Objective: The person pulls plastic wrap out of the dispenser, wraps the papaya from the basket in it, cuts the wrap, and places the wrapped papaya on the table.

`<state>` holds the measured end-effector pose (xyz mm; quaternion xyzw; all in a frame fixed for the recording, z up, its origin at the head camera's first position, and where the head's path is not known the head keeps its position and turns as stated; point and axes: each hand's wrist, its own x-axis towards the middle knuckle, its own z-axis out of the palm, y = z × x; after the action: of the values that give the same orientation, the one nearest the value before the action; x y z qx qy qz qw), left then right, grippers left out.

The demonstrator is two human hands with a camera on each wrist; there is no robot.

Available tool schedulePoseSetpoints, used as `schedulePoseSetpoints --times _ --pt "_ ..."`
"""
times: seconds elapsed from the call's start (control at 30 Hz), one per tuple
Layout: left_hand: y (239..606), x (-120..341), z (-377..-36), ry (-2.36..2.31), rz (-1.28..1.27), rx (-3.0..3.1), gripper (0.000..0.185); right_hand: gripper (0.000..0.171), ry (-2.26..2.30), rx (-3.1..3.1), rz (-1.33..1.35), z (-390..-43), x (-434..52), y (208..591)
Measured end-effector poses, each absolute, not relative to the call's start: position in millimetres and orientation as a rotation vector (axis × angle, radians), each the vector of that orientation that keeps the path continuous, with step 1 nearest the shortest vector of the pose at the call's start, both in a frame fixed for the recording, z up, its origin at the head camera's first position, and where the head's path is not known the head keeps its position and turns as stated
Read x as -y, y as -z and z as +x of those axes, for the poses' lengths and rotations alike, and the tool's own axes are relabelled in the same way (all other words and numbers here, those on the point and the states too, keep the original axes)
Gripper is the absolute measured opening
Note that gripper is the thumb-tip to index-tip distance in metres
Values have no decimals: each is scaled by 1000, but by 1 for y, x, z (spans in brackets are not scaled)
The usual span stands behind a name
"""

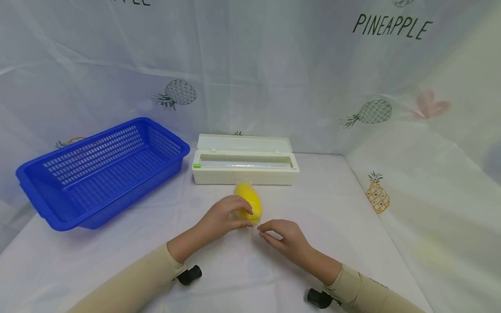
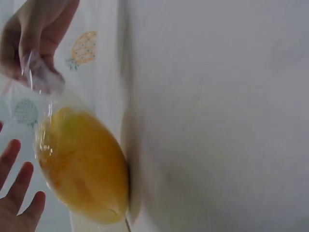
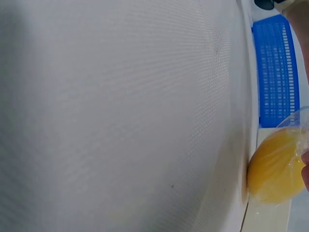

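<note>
A yellow oval fruit that looks like a mango, wrapped in clear plastic film, lies on the table in front of the white box. My left hand is at its left side, and in the left wrist view its fingers are spread, apart from the fruit. My right hand is at the near end. Its thumb and fingers pinch the gathered end of the film, which stretches away from the fruit. In the right wrist view the wrapped fruit shows at the right edge, partly cut off.
Behind the fruit stands a white cling film dispenser box, lid raised, with a roll inside and a green tab at its left. A blue plastic basket sits to the left. White cloth printed with pineapples covers the table and walls.
</note>
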<state>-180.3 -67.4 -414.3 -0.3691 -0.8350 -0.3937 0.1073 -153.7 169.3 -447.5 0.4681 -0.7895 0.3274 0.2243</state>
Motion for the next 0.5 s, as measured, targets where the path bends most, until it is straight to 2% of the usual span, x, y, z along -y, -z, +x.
schedulePoseSetpoints --times 0.13,0.5 --pt "419 67 -170 1012 -1276 2353 33 24 -898 2196 1271 -154 -170 446" --pt "416 52 -159 755 -1265 2355 38 26 -924 2263 1188 -150 -167 442"
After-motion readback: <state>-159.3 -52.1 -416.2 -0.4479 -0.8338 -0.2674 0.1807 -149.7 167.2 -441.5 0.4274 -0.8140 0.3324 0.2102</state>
